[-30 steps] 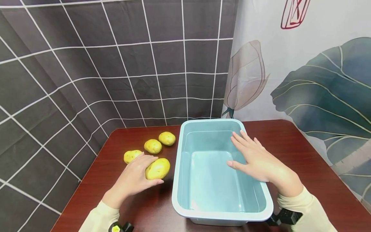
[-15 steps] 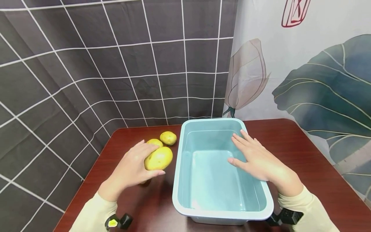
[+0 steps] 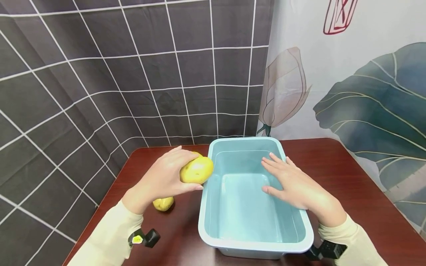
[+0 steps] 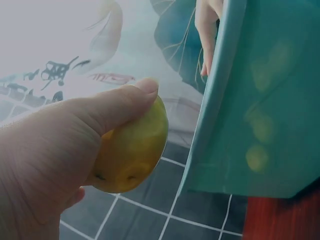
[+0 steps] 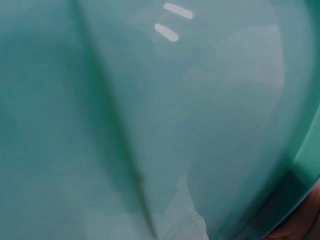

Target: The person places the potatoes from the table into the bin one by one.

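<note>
Head view: one potato (image 3: 197,153) mostly hidden behind held potato (image 3: 197,170); lower potato (image 3: 163,204) partly covered by left hand (image 3: 163,176); table (image 3: 183,236) cut by bottom edge. Left wrist view: right hand (image 4: 205,30) cut by top edge; yellow patches (image 4: 257,159) on tub (image 4: 212,95) blurred.

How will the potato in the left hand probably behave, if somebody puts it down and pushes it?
The potato may roll unevenly, being rounded but oval. It is probably firm, as its outline looks full in the left hand. It looks smooth, so it could slip.

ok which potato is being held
The potato in the left hand; the second potato lies on the table, and a third potato only peeks out behind the held one.
</note>
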A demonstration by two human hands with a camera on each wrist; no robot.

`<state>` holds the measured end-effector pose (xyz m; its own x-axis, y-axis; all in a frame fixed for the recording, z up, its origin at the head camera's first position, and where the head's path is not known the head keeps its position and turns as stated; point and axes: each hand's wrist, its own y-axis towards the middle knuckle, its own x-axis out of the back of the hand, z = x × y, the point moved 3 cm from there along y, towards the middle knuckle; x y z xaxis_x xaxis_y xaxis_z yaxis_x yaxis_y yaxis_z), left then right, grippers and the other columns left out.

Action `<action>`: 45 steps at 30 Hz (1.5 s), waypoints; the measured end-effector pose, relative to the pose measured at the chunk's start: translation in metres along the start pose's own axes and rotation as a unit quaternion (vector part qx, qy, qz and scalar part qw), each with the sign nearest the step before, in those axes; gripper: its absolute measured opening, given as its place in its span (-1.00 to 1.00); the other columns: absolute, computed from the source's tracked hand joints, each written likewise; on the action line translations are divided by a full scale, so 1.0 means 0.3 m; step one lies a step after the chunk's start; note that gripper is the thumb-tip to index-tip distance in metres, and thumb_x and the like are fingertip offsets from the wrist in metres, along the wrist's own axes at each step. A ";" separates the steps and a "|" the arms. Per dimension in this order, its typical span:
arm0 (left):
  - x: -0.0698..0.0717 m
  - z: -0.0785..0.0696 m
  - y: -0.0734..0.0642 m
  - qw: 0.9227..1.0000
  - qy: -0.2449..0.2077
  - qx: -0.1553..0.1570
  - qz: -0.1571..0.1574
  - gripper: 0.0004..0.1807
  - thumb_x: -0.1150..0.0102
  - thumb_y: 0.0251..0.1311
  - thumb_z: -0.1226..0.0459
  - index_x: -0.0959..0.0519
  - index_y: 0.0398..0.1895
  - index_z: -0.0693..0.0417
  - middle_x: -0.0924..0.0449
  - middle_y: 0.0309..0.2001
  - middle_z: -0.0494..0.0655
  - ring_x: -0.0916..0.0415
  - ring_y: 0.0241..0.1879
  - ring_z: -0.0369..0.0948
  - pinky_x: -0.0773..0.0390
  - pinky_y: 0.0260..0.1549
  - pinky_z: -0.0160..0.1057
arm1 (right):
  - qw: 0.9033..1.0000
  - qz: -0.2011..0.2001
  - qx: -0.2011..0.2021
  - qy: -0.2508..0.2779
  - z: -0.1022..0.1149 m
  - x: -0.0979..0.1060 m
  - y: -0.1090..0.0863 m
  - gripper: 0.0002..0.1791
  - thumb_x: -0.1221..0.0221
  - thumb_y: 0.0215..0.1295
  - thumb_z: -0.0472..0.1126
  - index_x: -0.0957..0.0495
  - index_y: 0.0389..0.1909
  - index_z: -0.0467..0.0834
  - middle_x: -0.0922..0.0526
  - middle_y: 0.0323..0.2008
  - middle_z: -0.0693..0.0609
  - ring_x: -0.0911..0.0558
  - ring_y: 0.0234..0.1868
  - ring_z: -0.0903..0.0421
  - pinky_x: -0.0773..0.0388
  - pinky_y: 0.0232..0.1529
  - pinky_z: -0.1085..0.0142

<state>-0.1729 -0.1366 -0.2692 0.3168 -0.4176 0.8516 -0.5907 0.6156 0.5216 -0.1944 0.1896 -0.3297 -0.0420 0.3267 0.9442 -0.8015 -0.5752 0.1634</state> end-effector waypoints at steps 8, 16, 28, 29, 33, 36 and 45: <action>-0.037 -0.018 0.071 0.999 0.012 -0.002 0.043 -0.27 -0.44 -0.19 -0.16 -0.58 0.03 0.06 -0.61 -0.11 -0.20 -0.49 -0.08 -0.23 -0.32 0.21 -0.09 | 1.000 -0.006 0.019 -0.009 0.001 0.000 0.009 -0.11 -0.08 0.23 0.36 -0.28 0.38 -0.18 -0.29 0.38 -0.06 -0.04 0.47 -0.07 0.12 0.39 -0.11; -0.102 -0.009 0.172 0.993 0.015 0.008 0.114 -0.31 -0.39 -0.17 -0.23 -0.59 0.03 -0.09 -0.58 -0.16 -0.34 -0.39 -0.19 -0.34 -0.43 -0.29 -0.32 | 0.999 -0.008 0.039 0.002 0.006 0.006 0.009 -0.02 -0.05 0.12 0.48 -0.29 0.39 -0.14 -0.31 0.37 0.02 -0.11 0.46 -0.01 0.07 0.40 -0.05; -0.210 -0.023 0.333 0.967 0.001 0.020 0.256 -0.31 -0.41 -0.15 -0.20 -0.58 0.05 -0.07 -0.59 -0.18 -0.34 -0.45 -0.26 -0.33 -0.44 -0.27 -0.35 | 0.999 -0.025 0.033 -0.004 0.007 0.001 -0.006 0.08 -0.19 0.08 0.41 -0.10 0.47 -0.13 -0.08 0.48 0.02 -0.06 0.47 0.01 0.02 0.41 0.07; -0.219 -0.025 0.345 0.964 -0.001 0.020 0.265 -0.31 -0.42 -0.15 -0.19 -0.58 0.05 -0.07 -0.59 -0.18 -0.33 -0.45 -0.26 -0.33 -0.44 -0.27 -0.34 | 0.999 -0.023 0.030 -0.003 0.007 0.001 -0.006 0.08 -0.19 0.07 0.42 -0.09 0.48 -0.13 -0.06 0.48 0.03 -0.04 0.48 0.01 0.01 0.41 0.06; -0.253 -0.031 0.384 0.954 0.002 0.018 0.298 -0.32 -0.44 -0.13 -0.15 -0.59 0.07 -0.03 -0.60 -0.19 -0.30 -0.46 -0.27 -0.30 -0.44 -0.25 -0.34 | 1.000 -0.022 0.019 0.000 0.008 0.003 -0.008 0.10 -0.18 0.06 0.43 -0.07 0.48 -0.12 -0.04 0.49 0.04 -0.03 0.48 -0.04 -0.06 0.37 -0.03; -0.280 -0.036 0.408 0.948 0.003 0.015 0.318 -0.33 -0.45 -0.13 -0.12 -0.59 0.06 -0.01 -0.59 -0.21 -0.27 -0.46 -0.27 -0.28 -0.44 -0.25 -0.34 | 1.000 -0.023 0.014 -0.002 0.009 0.005 -0.009 0.12 -0.15 0.06 0.46 -0.05 0.49 -0.13 -0.03 0.49 0.03 -0.02 0.48 -0.04 -0.09 0.35 -0.05; -0.358 -0.042 0.467 0.937 -0.014 0.016 0.348 -0.30 -0.51 -0.14 -0.04 -0.55 0.12 -0.01 -0.58 -0.10 -0.23 -0.46 -0.17 -0.26 -0.45 -0.13 -0.37 | 0.999 -0.029 0.013 0.003 0.010 0.004 -0.003 0.18 -0.12 0.03 0.50 0.05 0.51 -0.12 0.02 0.50 0.00 0.03 0.49 0.02 -0.14 0.33 -0.02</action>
<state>-0.2803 0.0030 -0.2868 -0.1735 0.0603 0.9830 -0.6689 0.7253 -0.1626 -0.1920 0.1883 -0.3279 0.0010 0.3641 0.9314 -0.7869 -0.5744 0.2254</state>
